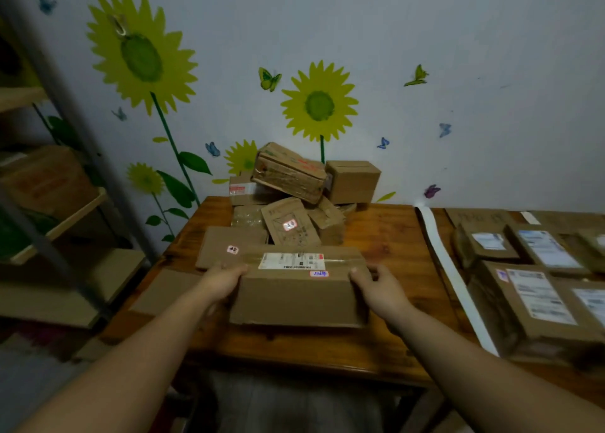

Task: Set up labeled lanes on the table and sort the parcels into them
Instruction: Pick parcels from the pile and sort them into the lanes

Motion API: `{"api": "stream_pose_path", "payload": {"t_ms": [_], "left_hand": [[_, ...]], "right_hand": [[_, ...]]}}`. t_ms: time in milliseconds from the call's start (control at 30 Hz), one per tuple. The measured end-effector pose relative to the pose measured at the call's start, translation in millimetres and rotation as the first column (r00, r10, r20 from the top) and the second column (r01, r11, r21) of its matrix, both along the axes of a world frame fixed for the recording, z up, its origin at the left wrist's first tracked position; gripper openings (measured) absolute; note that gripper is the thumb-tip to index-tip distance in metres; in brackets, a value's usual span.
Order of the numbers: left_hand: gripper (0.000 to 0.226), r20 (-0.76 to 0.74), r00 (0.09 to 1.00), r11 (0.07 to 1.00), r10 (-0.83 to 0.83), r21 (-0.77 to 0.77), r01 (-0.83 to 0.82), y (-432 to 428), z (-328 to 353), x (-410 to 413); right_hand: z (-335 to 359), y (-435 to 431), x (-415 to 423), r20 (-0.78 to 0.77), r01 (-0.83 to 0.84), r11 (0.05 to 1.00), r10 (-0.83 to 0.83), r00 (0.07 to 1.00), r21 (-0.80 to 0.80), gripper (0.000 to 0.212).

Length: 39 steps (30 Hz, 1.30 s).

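Parcel held at both ends over the near middle of the worktop.

The left hand (222,282) grips the left end of a brown cardboard parcel (298,295) and the right hand (379,290) grips the right end, fingers curled over the edges. Whether the parcel rests on the wooden worktop (386,236) or is raised cannot be told. Its top face carries a white shipping label (291,261) and a small red-edged sticker (319,273); the writing is illegible. Behind it, a pile of parcels (294,187) stands against the wall. A white strip (448,269) runs front to back on the right, and just beyond it lie labelled parcels (540,288) laid flat, side by side. Shelving (65,210) stands to the left.
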State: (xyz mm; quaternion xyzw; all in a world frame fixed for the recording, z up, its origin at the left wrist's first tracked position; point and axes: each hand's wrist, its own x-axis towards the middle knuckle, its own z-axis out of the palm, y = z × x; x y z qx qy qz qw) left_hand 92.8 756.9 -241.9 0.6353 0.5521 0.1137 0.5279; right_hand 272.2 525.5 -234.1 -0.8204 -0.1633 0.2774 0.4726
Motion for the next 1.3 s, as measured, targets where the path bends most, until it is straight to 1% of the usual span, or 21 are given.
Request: {"api": "stream_pose_path", "payload": {"t_ms": [67,133,200,267,333,367,500,633,700,767,900,1067,1167,1300], "left_hand": [[0.055,0.023,0.999,0.999,-0.044,-0.006,0.044,-17.0,1.7,-2.6],[0.064,0.061,0.992,0.994,-0.111,-0.005,0.111,-32.1,8.6,-3.7],[0.07,0.109,0.982,0.988,-0.157,0.013,0.156,-45.0,17.2,-4.6],[0.076,0.178,0.963,0.98,-0.201,0.052,0.195,-55.7,24.9,-4.7],[0.073,0.246,0.942,0.973,-0.228,0.087,0.213,-65.6,33.0,-3.0],[0.07,0.276,0.932,0.972,-0.234,0.101,0.215,-70.7,37.2,-1.7],[0.064,0.348,0.895,0.958,-0.28,0.164,0.236,-91.1,47.3,-4.0],[0.061,0.459,0.832,0.95,-0.312,0.132,0.284,-106.2,47.9,-8.0],[0.06,0.489,0.808,0.943,-0.329,0.12,0.312,-119.0,49.1,-6.3],[0.057,0.499,0.79,0.93,-0.357,0.108,0.352,-136.8,49.5,-3.3],[0.052,0.468,0.781,0.901,-0.415,0.094,0.423,-176.1,60.3,13.2],[0.049,0.449,0.743,0.86,-0.496,0.132,0.494,-232.8,76.3,56.5],[0.051,0.436,0.72,0.833,-0.54,0.154,0.531,-275.6,78.8,91.8],[0.052,0.414,0.699,0.805,-0.583,0.179,0.566,-348.3,76.0,150.0]], "right_hand": [[3.4,-20.7,1.6,0.022,0.046,0.999,-0.046,0.999,0.002,0.038],[6.7,-37.6,2.8,0.02,0.1,0.995,-0.1,0.995,0.02,0.027],[12.6,-53.2,0.9,0.017,0.154,0.987,-0.155,0.988,0.054,0.033],[20.0,-68.1,-4.7,0.034,0.181,0.978,-0.185,0.982,0.104,0.052],[27.3,-82.8,-12.4,0.061,0.193,0.972,-0.203,0.977,0.137,0.07],[30.7,-89.5,-16.7,0.08,0.197,0.97,-0.209,0.975,0.14,0.073],[39.3,-114.5,-34.1,0.137,0.245,0.954,-0.269,0.953,0.172,0.065],[43.1,-136.6,-48.3,0.159,0.288,0.933,-0.325,0.932,0.218,0.063],[43.8,-150.7,-52.5,0.166,0.309,0.927,-0.345,0.924,0.211,0.065],[44.8,-168.6,-54.5,0.167,0.327,0.922,-0.363,0.917,0.207,0.067],[55.9,-210.0,-46.9,0.163,0.382,0.889,-0.428,0.889,0.252,0.055],[66.4,-272.2,-17.4,0.197,0.426,0.862,-0.484,0.852,0.275,0.046],[61.1,-319.3,7.1,0.195,0.469,0.837,-0.529,0.826,0.282,0.049],[50.1,-396.9,53.6,0.194,0.537,0.807,-0.584,0.788,0.246,0.056]]}}
